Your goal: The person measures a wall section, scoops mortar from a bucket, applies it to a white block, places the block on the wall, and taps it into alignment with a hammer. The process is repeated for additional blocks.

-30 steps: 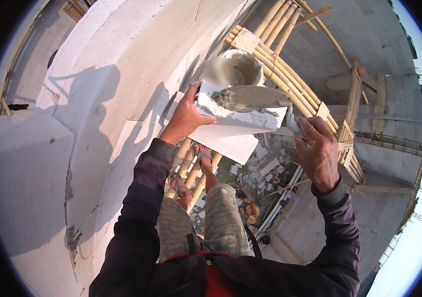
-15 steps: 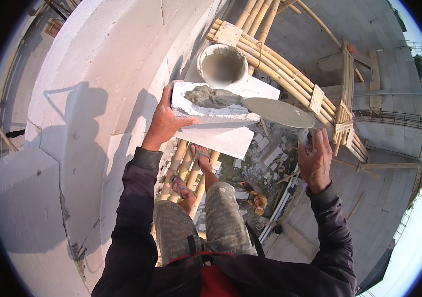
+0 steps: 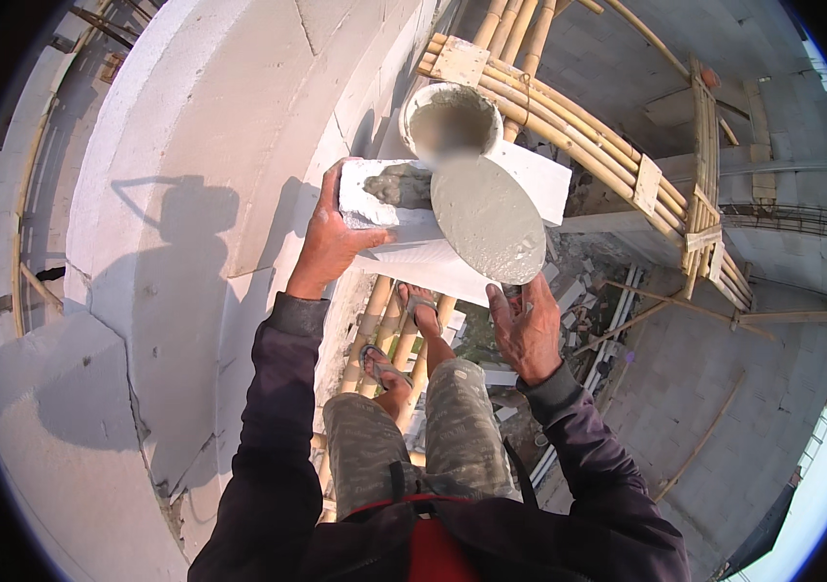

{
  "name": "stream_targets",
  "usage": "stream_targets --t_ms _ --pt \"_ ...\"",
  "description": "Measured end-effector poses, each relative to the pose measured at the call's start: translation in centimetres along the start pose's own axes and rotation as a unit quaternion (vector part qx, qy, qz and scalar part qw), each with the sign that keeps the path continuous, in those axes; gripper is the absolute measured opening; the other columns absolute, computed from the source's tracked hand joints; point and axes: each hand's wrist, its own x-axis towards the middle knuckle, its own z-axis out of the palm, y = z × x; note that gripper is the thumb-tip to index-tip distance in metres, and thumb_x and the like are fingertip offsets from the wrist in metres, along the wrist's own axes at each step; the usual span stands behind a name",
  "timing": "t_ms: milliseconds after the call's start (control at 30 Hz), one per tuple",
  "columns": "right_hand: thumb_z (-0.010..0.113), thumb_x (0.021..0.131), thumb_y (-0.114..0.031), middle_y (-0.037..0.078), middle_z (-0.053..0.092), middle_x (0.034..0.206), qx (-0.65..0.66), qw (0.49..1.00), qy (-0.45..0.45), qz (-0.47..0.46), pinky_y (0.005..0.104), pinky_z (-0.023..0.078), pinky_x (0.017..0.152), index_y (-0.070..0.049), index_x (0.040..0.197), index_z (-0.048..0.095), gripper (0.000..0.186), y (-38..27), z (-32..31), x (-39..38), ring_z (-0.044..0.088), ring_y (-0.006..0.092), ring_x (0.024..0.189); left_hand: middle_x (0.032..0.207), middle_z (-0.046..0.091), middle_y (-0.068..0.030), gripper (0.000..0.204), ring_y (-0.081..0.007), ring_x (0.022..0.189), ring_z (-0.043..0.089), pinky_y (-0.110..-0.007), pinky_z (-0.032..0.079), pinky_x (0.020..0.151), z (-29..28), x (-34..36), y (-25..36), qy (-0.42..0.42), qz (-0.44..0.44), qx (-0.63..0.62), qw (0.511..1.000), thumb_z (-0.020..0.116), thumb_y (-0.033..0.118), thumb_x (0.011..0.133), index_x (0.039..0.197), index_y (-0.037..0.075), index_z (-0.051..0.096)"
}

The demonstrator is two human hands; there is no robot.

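Note:
My left hand (image 3: pixel 331 238) is clamped around the left end of a white lightweight block (image 3: pixel 360 194), thumb along its near side. A patch of wet grey mortar (image 3: pixel 400 184) lies on the block's top face. In my right hand (image 3: pixel 530 335) is the handle of a trowel (image 3: pixel 489 221). Its broad oval blade, coated with grey mortar, slants over the right part of the block and hides it. The blade's far tip reaches the near rim of a white bucket (image 3: pixel 406 131) of mortar. Beneath the held block, another pale block (image 3: pixel 544 179) shows.
A tall white block wall (image 3: pixel 268 126) rises at my left, with my shadow on it. Bundled bamboo scaffold poles (image 3: pixel 568 141) run off to the right. My feet stand on bamboo poles (image 3: pixel 381 325). Far below lie rubble (image 3: pixel 578 301) and long white pipes (image 3: pixel 617 320).
My right hand has swung left and nearer the block with the trowel. Its blade has turned and now covers the block's right part. Less mortar shows on the block. My left hand keeps its grip.

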Motion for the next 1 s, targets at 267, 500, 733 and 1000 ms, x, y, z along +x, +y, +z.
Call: stream_targets --t_ms 267,500,733,1000 --pt "0.063 0.085 -0.001 0.022 0.053 0.093 0.044 0.997 -0.067 0.0 0.0459 0.048 0.066 0.008 0.116 0.05 0.035 -5.3 3.0 -0.7 0.058 0.0376 0.075 0.135 0.055 -0.013 0.105 -0.0237 0.125 0.053 -0.037 0.046 0.105 0.1 -0.2 0.5 0.025 0.029 0.147 0.988 0.091 0.002 0.062 0.148 0.007 0.029" --pt "0.063 0.083 0.001 0.021 0.055 0.095 -0.031 0.999 -0.032 0.027 0.0453 0.049 0.067 0.007 0.115 0.053 0.034 -4.1 0.0 -1.5 0.06 0.0365 0.079 0.133 0.054 -0.0127 0.105 -0.0229 0.125 0.052 -0.036 0.045 0.106 -0.2 -0.5 0.0 0.019 0.014 0.075 0.997 0.092 0.008 0.061 0.146 0.006 0.031" --pt "0.065 0.083 0.0 0.022 0.06 0.099 0.009 0.998 -0.012 0.058 0.0443 0.05 0.074 0.006 0.115 0.056 0.034 -0.8 -0.6 -1.6 0.062 0.0399 0.084 0.134 0.05 -0.012 0.103 -0.0219 0.126 0.051 -0.033 0.044 0.108 0.1 -0.3 0.5 0.005 0.017 0.059 0.998 0.089 0.004 0.06 0.146 0.006 0.031" --pt "0.062 0.086 -0.002 0.017 0.064 0.115 0.074 0.993 0.024 0.084 0.0336 0.053 0.076 0.003 0.127 0.058 0.041 6.0 -3.5 -6.8 0.063 0.0208 0.08 0.133 0.051 -0.0103 0.099 -0.0203 0.123 0.052 -0.034 0.045 0.107 0.1 -1.1 0.5 0.012 0.012 0.068 0.998 0.088 0.002 0.061 0.143 0.008 0.034"
